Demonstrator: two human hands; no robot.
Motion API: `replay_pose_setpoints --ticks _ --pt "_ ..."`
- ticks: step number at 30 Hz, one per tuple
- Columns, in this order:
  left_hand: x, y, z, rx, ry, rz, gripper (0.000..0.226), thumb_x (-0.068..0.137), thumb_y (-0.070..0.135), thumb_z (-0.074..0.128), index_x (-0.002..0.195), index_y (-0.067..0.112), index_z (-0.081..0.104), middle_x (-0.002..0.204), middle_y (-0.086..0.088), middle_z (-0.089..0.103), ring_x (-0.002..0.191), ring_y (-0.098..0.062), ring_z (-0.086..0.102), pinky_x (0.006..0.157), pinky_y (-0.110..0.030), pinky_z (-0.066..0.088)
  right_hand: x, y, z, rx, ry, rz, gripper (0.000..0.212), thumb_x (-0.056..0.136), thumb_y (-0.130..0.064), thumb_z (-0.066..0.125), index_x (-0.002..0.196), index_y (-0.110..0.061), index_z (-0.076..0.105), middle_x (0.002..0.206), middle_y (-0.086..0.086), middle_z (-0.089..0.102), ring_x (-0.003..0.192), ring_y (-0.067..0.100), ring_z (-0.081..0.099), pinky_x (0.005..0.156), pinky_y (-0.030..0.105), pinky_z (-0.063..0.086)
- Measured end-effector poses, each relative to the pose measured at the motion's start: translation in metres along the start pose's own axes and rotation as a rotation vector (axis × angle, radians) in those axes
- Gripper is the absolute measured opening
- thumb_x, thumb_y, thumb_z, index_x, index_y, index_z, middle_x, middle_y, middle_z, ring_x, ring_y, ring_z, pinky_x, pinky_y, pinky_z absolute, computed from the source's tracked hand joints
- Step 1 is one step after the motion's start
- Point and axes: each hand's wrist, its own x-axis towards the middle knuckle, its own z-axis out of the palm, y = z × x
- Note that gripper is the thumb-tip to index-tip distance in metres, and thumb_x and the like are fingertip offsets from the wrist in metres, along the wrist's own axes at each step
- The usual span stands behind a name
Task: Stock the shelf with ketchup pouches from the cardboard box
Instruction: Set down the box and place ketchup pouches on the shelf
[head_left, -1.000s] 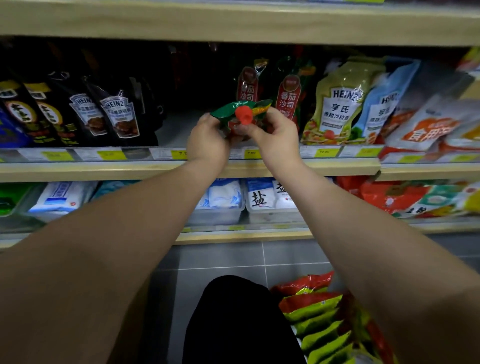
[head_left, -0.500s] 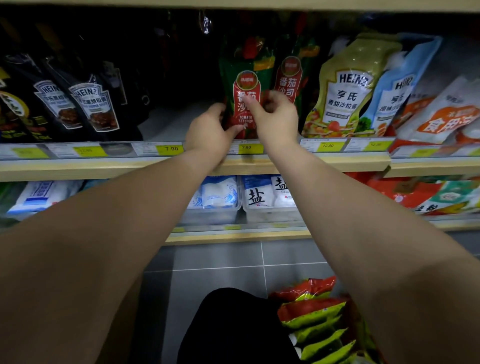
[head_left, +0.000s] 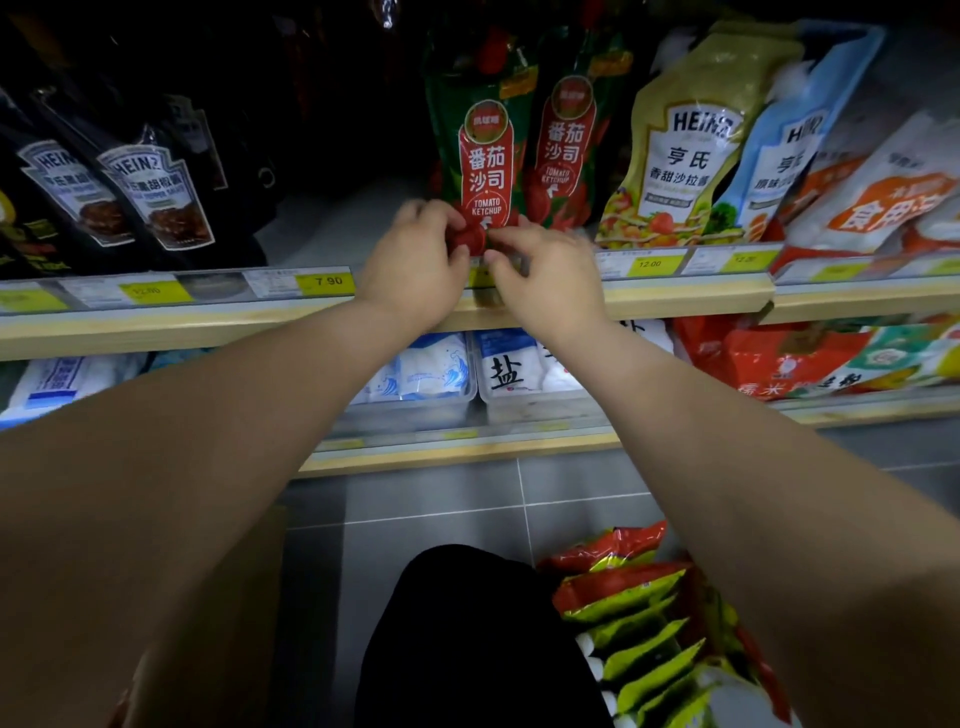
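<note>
Locate the ketchup pouch (head_left: 485, 156) upright at the front of the shelf (head_left: 675, 301), base just behind the price rail (head_left: 218, 288), label facing out. Note left hand (head_left: 415, 260) and right hand (head_left: 543, 273) both closed narrow on the bottom corners, fingertips curled against the base from either side. Judged as a seating grip: held low to spread the base flat and square the face forward, leaving the soft top free. Treat as placed but not yet released. Check the right flank: touching or nearly touching a second ketchup pouch (head_left: 563, 140), with the salad dressing pouch (head_left: 685, 145) just beyond; no spare width there. Use the open, dark bay to the left, between this pouch and the black pepper sauce pouches (head_left: 156, 197), for further stock. Withdraw straight back over the rail to avoid tipping. Find the remaining pouches (head_left: 639, 613) stacked low at right; cardboard walls not clearly visible
</note>
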Motion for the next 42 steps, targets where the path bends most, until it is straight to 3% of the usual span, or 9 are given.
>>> replay_pose_setpoints --ticks 5,10,14,19,22,25,29,35,42 --pt "0.015 0.001 -0.003 0.063 -0.073 0.005 0.034 0.09 0.023 0.052 0.123 0.014 0.054 0.135 -0.011 0.041 0.112 -0.029 0.052 0.096 -0.033 0.041 0.012 -0.005 0.002 -0.065 -0.132 0.037 0.037 0.091 -0.034 0.048 0.127 -0.03 0.056 0.139 0.012 0.051 0.121 0.025 0.052 0.106 0.038 0.034" --pt "0.029 -0.011 -0.01 0.136 -0.105 0.043 0.037 0.09 0.023 0.048 0.128 0.021 0.052 0.141 -0.008 0.039 0.119 -0.028 0.048 0.098 -0.035 0.04 0.022 -0.003 0.006 -0.227 -0.307 0.011 0.046 0.097 -0.04 0.033 0.142 -0.032 0.035 0.153 0.011 0.029 0.138 0.027 0.031 0.111 0.041 0.024" --pt "0.037 -0.023 -0.011 0.194 -0.181 0.1 0.045 0.092 0.023 0.044 0.137 0.026 0.044 0.153 -0.006 0.026 0.135 -0.027 0.034 0.11 -0.034 0.03 0.03 -0.002 0.007 -0.301 -0.409 0.041 0.05 0.097 -0.044 0.023 0.146 -0.035 0.022 0.157 0.005 0.016 0.143 0.026 0.019 0.113 0.044 0.018" --pt "0.048 -0.033 -0.009 0.252 -0.276 0.102 0.05 0.094 0.031 0.041 0.143 0.032 0.032 0.159 -0.004 0.01 0.144 -0.025 0.018 0.117 -0.033 0.017 0.035 -0.006 0.011 -0.339 -0.444 0.08 0.053 0.095 -0.049 0.019 0.146 -0.036 0.018 0.158 0.001 0.012 0.145 0.025 0.013 0.114 0.047 0.014" --pt "0.047 -0.035 -0.009 0.257 -0.281 0.09 0.052 0.094 0.041 0.041 0.144 0.032 0.029 0.158 -0.004 0.014 0.144 -0.024 0.018 0.117 -0.035 0.018 0.031 -0.009 0.012 -0.307 -0.355 0.089 0.048 0.096 -0.043 0.025 0.142 -0.03 0.034 0.154 0.001 0.027 0.142 0.025 0.021 0.115 0.045 0.014" --pt "0.032 -0.04 -0.021 0.214 -0.196 0.127 0.049 0.093 0.039 0.044 0.141 0.028 0.038 0.149 -0.006 0.035 0.137 -0.025 0.032 0.112 -0.038 0.028 0.016 -0.016 0.009 -0.211 -0.091 0.063 0.036 0.093 -0.032 0.039 0.115 -0.017 0.063 0.124 0.006 0.06 0.122 0.027 0.046 0.107 0.037 0.029" --pt "-0.005 -0.05 -0.051 0.109 -0.029 0.214 0.039 0.089 0.029 0.053 0.127 0.019 0.055 0.129 -0.009 0.055 0.121 -0.029 0.047 0.102 -0.037 0.037 -0.016 -0.039 0.014 -0.126 0.136 0.017 0.027 0.086 -0.024 0.049 0.101 -0.01 0.068 0.107 0.01 0.064 0.105 0.03 0.05 0.092 0.036 0.035" --pt "-0.074 -0.094 -0.087 0.095 -0.016 0.202 0.03 0.084 0.019 0.059 0.113 0.013 0.063 0.112 -0.009 0.064 0.106 -0.027 0.055 0.092 -0.027 0.034 -0.06 -0.097 0.057 0.052 -0.062 -0.04 0.02 0.083 -0.017 0.055 0.095 -0.006 0.067 0.095 0.015 0.065 0.095 0.034 0.055 0.086 0.038 0.04" --pt "-0.171 -0.199 -0.117 0.059 -0.158 -0.108 0.031 0.084 0.016 0.061 0.114 0.012 0.063 0.108 -0.011 0.063 0.097 -0.023 0.059 0.079 -0.024 0.039 -0.123 -0.174 0.144 0.153 -0.378 -0.098 0.023 0.081 -0.015 0.058 0.1 -0.007 0.067 0.099 0.016 0.067 0.098 0.034 0.057 0.088 0.037 0.043"
